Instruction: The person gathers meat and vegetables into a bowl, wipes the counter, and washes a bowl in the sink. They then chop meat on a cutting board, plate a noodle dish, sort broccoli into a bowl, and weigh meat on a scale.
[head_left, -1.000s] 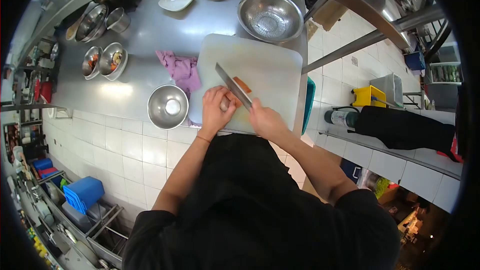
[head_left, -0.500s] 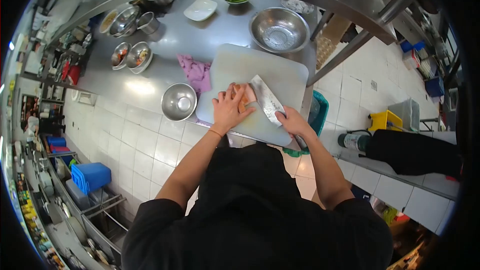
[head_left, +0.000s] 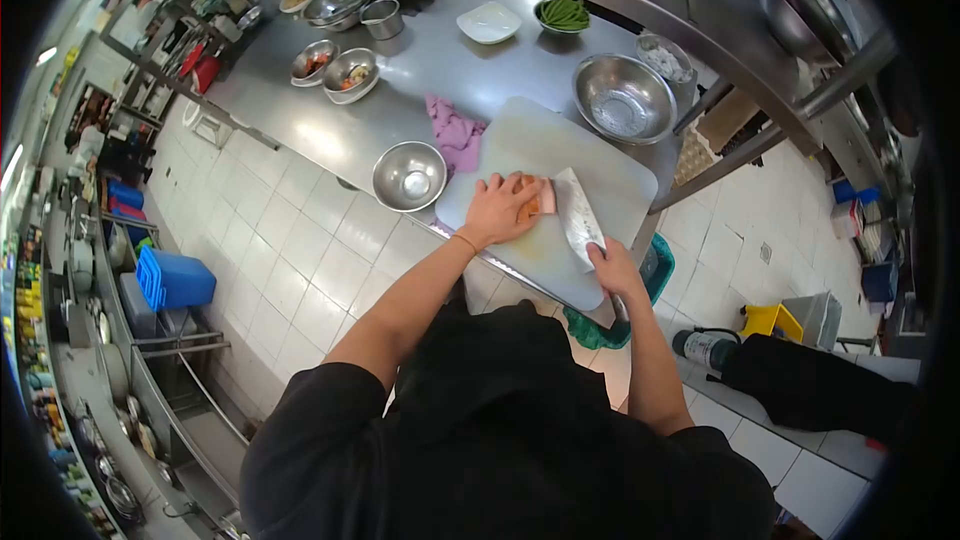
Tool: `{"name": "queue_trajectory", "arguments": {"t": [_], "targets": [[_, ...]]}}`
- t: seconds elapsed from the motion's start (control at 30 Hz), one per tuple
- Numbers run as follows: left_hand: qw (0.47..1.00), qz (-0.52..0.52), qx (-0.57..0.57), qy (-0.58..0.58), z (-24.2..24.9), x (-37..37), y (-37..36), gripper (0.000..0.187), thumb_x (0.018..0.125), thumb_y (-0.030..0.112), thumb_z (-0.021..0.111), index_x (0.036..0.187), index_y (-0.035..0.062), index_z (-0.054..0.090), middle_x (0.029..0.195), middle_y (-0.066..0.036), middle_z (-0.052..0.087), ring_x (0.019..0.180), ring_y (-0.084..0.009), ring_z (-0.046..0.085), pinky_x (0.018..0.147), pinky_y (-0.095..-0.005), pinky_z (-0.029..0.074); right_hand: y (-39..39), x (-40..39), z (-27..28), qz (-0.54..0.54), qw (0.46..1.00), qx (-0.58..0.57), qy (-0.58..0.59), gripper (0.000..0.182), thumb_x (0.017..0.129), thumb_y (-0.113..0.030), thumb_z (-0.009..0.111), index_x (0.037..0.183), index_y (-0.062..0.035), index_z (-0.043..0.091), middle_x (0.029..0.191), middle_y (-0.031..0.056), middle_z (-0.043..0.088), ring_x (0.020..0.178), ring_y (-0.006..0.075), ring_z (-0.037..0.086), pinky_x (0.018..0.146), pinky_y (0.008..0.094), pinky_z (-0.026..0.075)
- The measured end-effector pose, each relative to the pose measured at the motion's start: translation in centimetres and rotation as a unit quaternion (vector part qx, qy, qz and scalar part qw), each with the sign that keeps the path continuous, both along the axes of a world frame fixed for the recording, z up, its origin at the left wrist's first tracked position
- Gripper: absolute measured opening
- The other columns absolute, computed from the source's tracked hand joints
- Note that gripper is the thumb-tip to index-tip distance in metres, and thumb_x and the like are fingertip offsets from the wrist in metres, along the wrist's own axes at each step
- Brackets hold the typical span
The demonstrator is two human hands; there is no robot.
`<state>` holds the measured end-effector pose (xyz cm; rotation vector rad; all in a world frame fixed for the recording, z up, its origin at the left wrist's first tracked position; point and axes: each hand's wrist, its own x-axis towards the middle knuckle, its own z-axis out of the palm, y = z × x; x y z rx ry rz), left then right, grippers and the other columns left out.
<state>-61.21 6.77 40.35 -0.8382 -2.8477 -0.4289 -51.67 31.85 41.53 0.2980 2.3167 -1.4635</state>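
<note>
A pale cutting board (head_left: 610, 165) lies on the steel table, with a piece of orange-pink meat (head_left: 546, 198) near its middle. My left hand (head_left: 500, 208) rests on the meat, fingers spread over its left part. Closed around the handle of a broad cleaver (head_left: 578, 220) is my right hand (head_left: 616, 268). The blade lies just right of the meat, tilted toward the upper left, and its handle is mostly hidden by my fingers. A pink cloth (head_left: 455, 135) touches the board's left side, beside an empty steel bowl (head_left: 409, 177).
Behind the board stand a large steel bowl (head_left: 625, 98), a white dish (head_left: 489, 23) and a bowl of green beans (head_left: 563, 14). Small bowls of cut food (head_left: 351, 76) sit at the left. A steel shelf edge (head_left: 620, 2) crosses above. A green bin (head_left: 660, 268) is at the lower right.
The view has shifted, so the table and board appear farther right. My left hand stays on the meat, and the cleaver blade sits slightly apart from the meat's right end.
</note>
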Motion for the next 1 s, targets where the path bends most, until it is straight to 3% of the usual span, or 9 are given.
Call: {"name": "queue_trajectory", "arguments": {"t": [0.1, 0.33, 0.4, 0.6, 0.77, 1.0], "targets": [[0.999, -0.019, -0.027, -0.006, -0.1, -0.5, 0.2, 0.059, 0.078, 0.049, 0.062, 0.13, 0.0227, 0.052, 0.131, -0.01, 0.05, 0.102, -0.03, 0.05, 0.082, -0.0446, 0.037, 0.2, 1.2, -0.3, -0.003, 0.999, 0.04, 0.003, 0.027, 0.096, -0.022, 0.05, 0.102, 0.0038, 0.055, 0.057, 0.0104, 0.055, 0.033, 0.0192, 0.049, 0.034, 0.0358, 0.04], [0.998, -0.005, 0.06, -0.031, -0.8, -0.9, 0.1, 0.056, 0.079, 0.048, 0.063, 0.128, 0.022, 0.054, 0.125, -0.009, 0.055, 0.103, -0.0292, 0.051, 0.083, -0.0446, 0.037, -4.4, 2.8, -0.6, -0.086, 0.995, -0.051, 0.007, 0.027, 0.098, -0.023, 0.049, 0.108, 0.0018, 0.053, 0.058, 0.006, 0.053, 0.034, 0.0152, 0.048, 0.032, 0.0312, 0.039], [0.996, -0.022, 0.082, -0.032, -0.9, -0.8, 0.2, 0.055, 0.079, 0.048, 0.063, 0.127, 0.0219, 0.055, 0.124, -0.009, 0.056, 0.103, -0.0292, 0.052, 0.083, -0.0446, 0.037, -5.2, 2.6, -0.3, -0.032, 0.997, -0.059, -0.029, 0.026, 0.098, -0.022, 0.049, 0.109, 0.0012, 0.052, 0.058, 0.0051, 0.051, 0.034, 0.0144, 0.047, 0.032, 0.031, 0.039], [0.992, -0.01, 0.114, 0.054, -2.7, -1.6, -0.2, 0.053, 0.079, 0.048, 0.063, 0.125, 0.0231, 0.057, 0.125, -0.013, 0.054, 0.102, -0.0313, 0.052, 0.082, -0.0454, 0.037, -8.7, 1.4, -1.0, -0.082, 0.996, -0.027, 0.014, 0.025, 0.098, -0.022, 0.049, 0.108, 0.0004, 0.052, 0.057, 0.0037, 0.049, 0.035, 0.0137, 0.046, 0.031, 0.031, 0.038], [0.979, -0.045, 0.194, 0.042, -1.2, -2.4, -0.9, 0.052, 0.075, 0.04, 0.064, 0.124, 0.0232, 0.057, 0.125, -0.014, 0.053, 0.101, -0.0323, 0.05, 0.081, -0.0456, 0.037, -12.5, 2.0, 2.6, -0.138, 0.99, 0.001, 0.029, 0.024, 0.098, -0.022, 0.048, 0.108, -0.0002, 0.052, 0.057, 0.0039, 0.049, 0.034, 0.0139, 0.045, 0.032, 0.0307, 0.038], [0.949, -0.106, 0.295, 0.037, 5.8, -4.3, -7.6, 0.057, 0.07, 0.029, 0.069, 0.124, 0.0187, 0.057, 0.125, -0.016, 0.05, 0.102, -0.0349, 0.049, 0.082, -0.047, 0.039, -20.7, 1.0, 9.5, -0.165, 0.984, 0.043, 0.058, 0.024, 0.098, -0.023, 0.049, 0.106, -0.0011, 0.051, 0.057, 0.0041, 0.048, 0.034, 0.0137, 0.045, 0.033, 0.0304, 0.037]]}}
